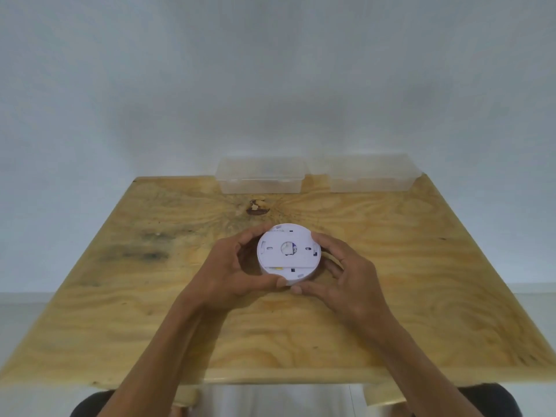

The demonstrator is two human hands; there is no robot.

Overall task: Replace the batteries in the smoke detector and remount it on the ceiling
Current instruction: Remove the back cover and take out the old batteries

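— What is the table (391, 266) looking like?
— Wood, showing swirling grain, a dark knot (256, 207) and a soft sheen.
— And the rest?
— The smoke detector (288, 254) is looking like smooth matt white plastic; both boxes (261, 179) are showing clear, cloudy plastic.

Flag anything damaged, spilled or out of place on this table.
Nothing spilled or askew. The wooden table has a dark knot and grey stains. Both hands hold the round white smoke detector, back side up.
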